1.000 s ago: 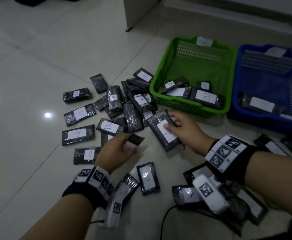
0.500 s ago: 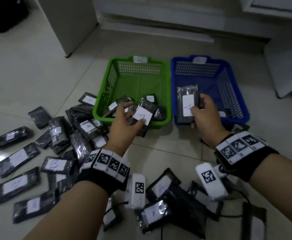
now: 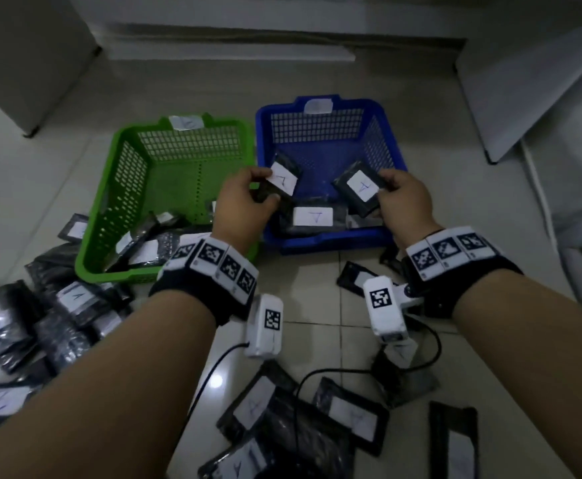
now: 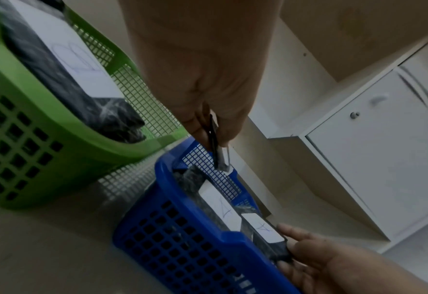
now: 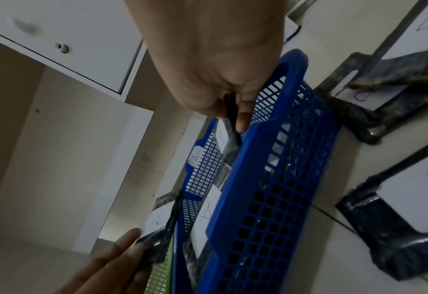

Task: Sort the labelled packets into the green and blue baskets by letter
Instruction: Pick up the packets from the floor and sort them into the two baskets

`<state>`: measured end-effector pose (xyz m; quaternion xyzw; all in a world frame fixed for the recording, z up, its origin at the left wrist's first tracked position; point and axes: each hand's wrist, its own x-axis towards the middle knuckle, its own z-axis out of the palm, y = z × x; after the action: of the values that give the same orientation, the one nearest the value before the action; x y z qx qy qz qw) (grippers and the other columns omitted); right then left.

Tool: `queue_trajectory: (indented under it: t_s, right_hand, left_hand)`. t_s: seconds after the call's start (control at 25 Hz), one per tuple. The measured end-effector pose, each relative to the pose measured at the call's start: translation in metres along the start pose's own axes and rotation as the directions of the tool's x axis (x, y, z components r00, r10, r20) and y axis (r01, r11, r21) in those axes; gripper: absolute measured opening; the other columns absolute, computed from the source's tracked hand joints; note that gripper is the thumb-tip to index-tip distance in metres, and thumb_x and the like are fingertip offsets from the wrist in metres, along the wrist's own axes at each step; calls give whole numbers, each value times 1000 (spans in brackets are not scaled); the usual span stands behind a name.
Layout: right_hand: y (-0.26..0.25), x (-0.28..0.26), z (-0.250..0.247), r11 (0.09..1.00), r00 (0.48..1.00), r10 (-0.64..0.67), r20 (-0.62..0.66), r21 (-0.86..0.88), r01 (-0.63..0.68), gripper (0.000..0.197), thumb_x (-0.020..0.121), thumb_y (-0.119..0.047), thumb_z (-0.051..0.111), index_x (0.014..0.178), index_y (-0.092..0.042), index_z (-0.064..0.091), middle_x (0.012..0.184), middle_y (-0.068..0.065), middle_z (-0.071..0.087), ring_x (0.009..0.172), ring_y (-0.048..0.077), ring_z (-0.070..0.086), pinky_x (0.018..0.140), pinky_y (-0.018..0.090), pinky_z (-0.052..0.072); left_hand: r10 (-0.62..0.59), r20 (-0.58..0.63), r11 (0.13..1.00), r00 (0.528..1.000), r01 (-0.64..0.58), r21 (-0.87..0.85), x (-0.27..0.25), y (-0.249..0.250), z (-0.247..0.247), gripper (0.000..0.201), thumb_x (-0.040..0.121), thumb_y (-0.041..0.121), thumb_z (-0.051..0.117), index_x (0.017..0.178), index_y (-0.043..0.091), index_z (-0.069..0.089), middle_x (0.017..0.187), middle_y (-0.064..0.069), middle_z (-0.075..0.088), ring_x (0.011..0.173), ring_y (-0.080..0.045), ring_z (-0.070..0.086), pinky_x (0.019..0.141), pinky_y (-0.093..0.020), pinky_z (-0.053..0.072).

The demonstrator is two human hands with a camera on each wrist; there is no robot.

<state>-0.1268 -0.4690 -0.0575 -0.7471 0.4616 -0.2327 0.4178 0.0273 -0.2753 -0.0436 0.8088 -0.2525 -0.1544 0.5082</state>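
Observation:
The green basket (image 3: 116, 188) and the blue basket (image 3: 391, 150) stand side by side on the floor. My left hand (image 3: 244, 202) pinches a black packet labelled A (image 3: 282, 179) over the blue basket's left side. My right hand (image 3: 403, 198) pinches another black packet labelled A (image 3: 360, 190) over its right side. A third A packet (image 3: 312, 216) lies inside the blue basket. The left wrist view shows the held packet (image 4: 218, 147) edge-on above the blue basket (image 4: 182, 238); the right wrist view shows the other (image 5: 233, 117) the same way. Packets with a B label (image 4: 64, 65) lie in the green basket.
Several loose black packets (image 3: 57, 312) are heaped on the tile floor at the left, and more (image 3: 299, 430) lie near me between my forearms, crossed by a black cable (image 3: 317, 378). White cabinets (image 3: 538, 81) stand at the right and back left.
Both hands have carried their packets forward; the left crossed from the green basket's front to the blue basket. My head has moved closer, so the baskets look larger.

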Motion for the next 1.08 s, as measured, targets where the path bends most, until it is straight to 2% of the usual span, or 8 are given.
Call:
queue_trajectory:
  t_s: [0.16,0.28,0.4,0.56,0.68,0.84,1.0,1.08]
  right_hand:
    - [9,-13,-11,999,998,13,60,-50,-10,35,83,-3,55,115,-12,67,117,9,67,104,24,63,94,25,48]
    - [8,-35,-23,999,999,-16,37,-49,17,28,89,-3,53,108,-12,71,111,6,69,97,15,62,79,4,36]
    - [3,-55,-40,998,992,-62,-108,-11,61,24,89,-5,54,99,-14,73,104,4,69,92,12,62,75,1,38]
    - [15,-88,-64,999,988,-36,-150,-13,34,21,81,0,55,83,-10,73,91,4,68,79,12,60,69,8,44]
    - [42,-114,-71,996,991,57,-123,-56,-64,15,80,1,60,78,-8,72,89,8,71,80,15,62,69,1,40]
    - [78,-148,-71,925,937,324,131,-253,-284,25,76,-23,73,98,-17,62,109,9,62,95,19,59,76,19,42]
    - [82,-166,-59,895,875,420,242,-271,-354,72,70,-33,81,127,-12,43,123,6,33,109,17,39,90,18,37]
    - [84,-166,-51,906,891,391,230,-267,-329,60,70,-22,81,117,-5,49,120,11,41,104,17,40,70,11,36]
  left_hand:
    - [-81,132,974,988,51,221,14,-1,26,45,86,30,63,130,25,54,130,-2,56,112,-18,58,101,-37,47]
    - [-100,222,926,970,9,378,2,7,33,45,92,28,54,136,22,49,146,-7,41,131,-24,44,105,-33,39]
    - [72,136,941,988,-113,318,-28,17,37,34,89,18,59,123,17,62,145,-11,36,132,-24,39,103,-26,36]
    - [417,200,866,886,-455,206,-72,38,60,14,79,7,63,90,15,68,94,3,56,91,-17,55,79,-26,46]
    - [353,498,876,792,-467,123,-91,25,83,20,82,4,61,97,14,68,94,1,62,88,-16,59,79,-26,49]
    - [207,694,819,689,-510,262,-84,-7,111,49,81,1,57,129,11,55,136,-8,51,127,-25,45,105,-19,26]
    - [147,730,785,667,-528,324,-78,-32,123,60,78,5,63,135,13,49,138,-13,46,126,-30,45,106,-36,37]
    - [148,698,795,701,-504,338,-82,-38,121,57,74,8,68,130,13,54,127,-16,50,115,-33,51,96,-40,45]
